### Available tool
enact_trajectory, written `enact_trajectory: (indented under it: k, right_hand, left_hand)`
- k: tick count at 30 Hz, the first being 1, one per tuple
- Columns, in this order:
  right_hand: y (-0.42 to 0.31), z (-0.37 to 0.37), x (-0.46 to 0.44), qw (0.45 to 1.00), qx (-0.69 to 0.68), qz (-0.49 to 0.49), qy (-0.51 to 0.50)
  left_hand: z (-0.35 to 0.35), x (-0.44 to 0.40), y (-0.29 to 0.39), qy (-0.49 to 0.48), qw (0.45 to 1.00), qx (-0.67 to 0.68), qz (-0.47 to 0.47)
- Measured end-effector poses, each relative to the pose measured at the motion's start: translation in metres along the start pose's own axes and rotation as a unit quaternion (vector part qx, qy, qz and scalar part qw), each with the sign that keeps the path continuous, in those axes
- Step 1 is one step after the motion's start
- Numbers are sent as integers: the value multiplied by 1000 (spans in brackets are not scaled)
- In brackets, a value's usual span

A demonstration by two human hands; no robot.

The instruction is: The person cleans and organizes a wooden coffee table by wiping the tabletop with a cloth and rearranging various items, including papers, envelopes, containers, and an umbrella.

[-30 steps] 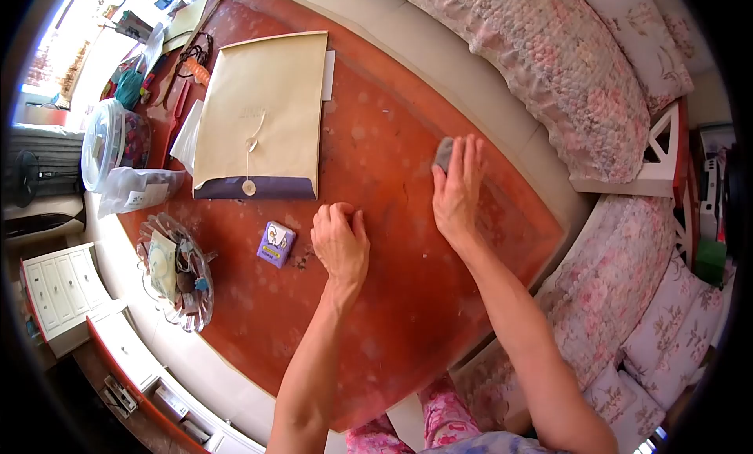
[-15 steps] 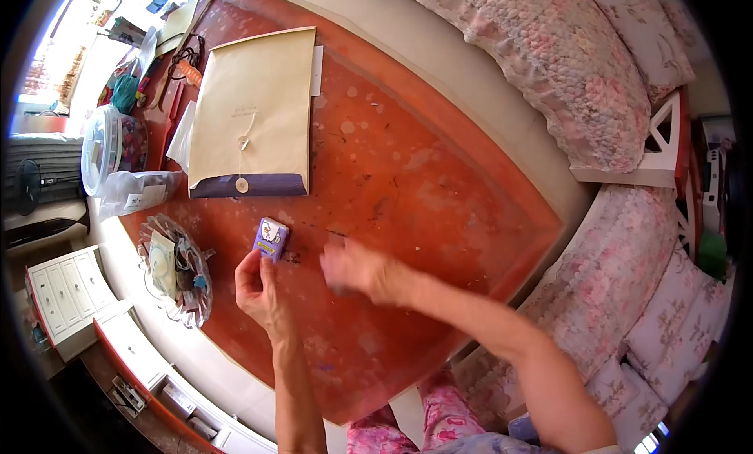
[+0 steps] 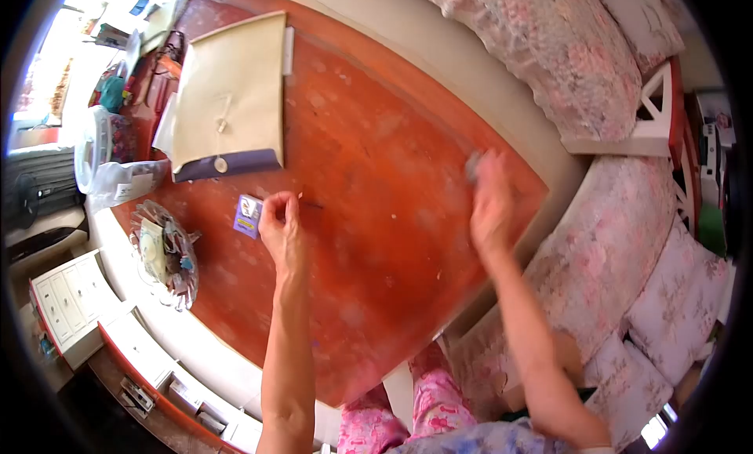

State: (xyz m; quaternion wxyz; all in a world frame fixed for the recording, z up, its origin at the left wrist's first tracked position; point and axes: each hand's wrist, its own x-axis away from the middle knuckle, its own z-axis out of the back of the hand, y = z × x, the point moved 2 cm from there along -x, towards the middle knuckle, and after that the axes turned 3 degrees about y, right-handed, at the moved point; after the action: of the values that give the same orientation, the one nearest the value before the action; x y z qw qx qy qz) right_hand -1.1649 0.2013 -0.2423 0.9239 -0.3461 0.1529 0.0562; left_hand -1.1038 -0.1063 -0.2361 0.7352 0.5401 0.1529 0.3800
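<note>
A small purple box with a white picture panel point(image 3: 248, 216) lies on the reddish-brown table point(image 3: 376, 242). Just right of it, my left hand point(image 3: 282, 228) is closed in a pinch, a tiny pale bit showing at the fingertips, too small to name. Far to the right, close to the table edge, my right hand point(image 3: 492, 207) is smeared by motion. A blurred grey thing point(image 3: 473, 165) shows at its fingertips; its kind cannot be made out. Beyond the box lies a tan string-tie document envelope point(image 3: 235, 85) with a dark flap edge.
A clear scalloped dish point(image 3: 187, 285) with small items stands at the left edge. Behind it are a plastic bag point(image 3: 129, 183) and a clear lidded tub point(image 3: 92, 148). Floral-covered seating point(image 3: 580, 250) borders the table on the right.
My right hand has swung from the middle of the table to its right edge. My left hand has come off the purple box and sits to its right, pinched. The view has shifted slightly.
</note>
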Motion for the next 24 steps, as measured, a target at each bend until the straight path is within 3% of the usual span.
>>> enact_trajectory:
  k: [3, 5, 6, 8, 9, 11, 12, 16, 17, 18, 19, 24]
  right_hand:
    - [-58, -25, 99, 965, -125, 105, -207]
    - [-95, -33, 127, 887, -202, 227, -346]
    - [-102, -41, 116, 887, -203, 232, -344]
    - [-104, -64, 73, 908, -300, 136, -259]
    - [-102, -82, 37, 925, -319, 117, -170]
    - [-93, -124, -29, 915, -373, -24, -148]
    - [-93, -142, -67, 950, -291, 83, -82]
    - [-111, -212, -156, 976, -195, 91, -37]
    - [-121, -225, -156, 981, -116, 148, -55]
    - [-130, -235, -151, 975, -37, 205, -72]
    - [-136, -240, -131, 969, -64, 227, -78]
    - [-159, -161, 10, 952, -139, 201, -187]
  left_hand:
    - [26, 3, -22, 51, 996, -70, -20]
    - [38, 6, -35, 55, 996, -75, -15]
    - [41, 9, -33, 63, 994, -85, -30]
    - [51, 11, -40, 55, 993, -105, -23]
    - [55, 12, -44, 59, 993, -102, -21]
    - [60, 10, -55, 37, 998, 4, 48]
    - [61, 9, -61, 35, 998, 17, 50]
    - [63, 6, -64, 43, 993, 84, 75]
    - [65, 6, -64, 47, 992, 81, 82]
    - [66, 5, -63, 48, 987, 120, 98]
    - [68, 4, -60, 49, 980, 160, 112]
    - [80, -10, -62, 35, 970, 174, 164]
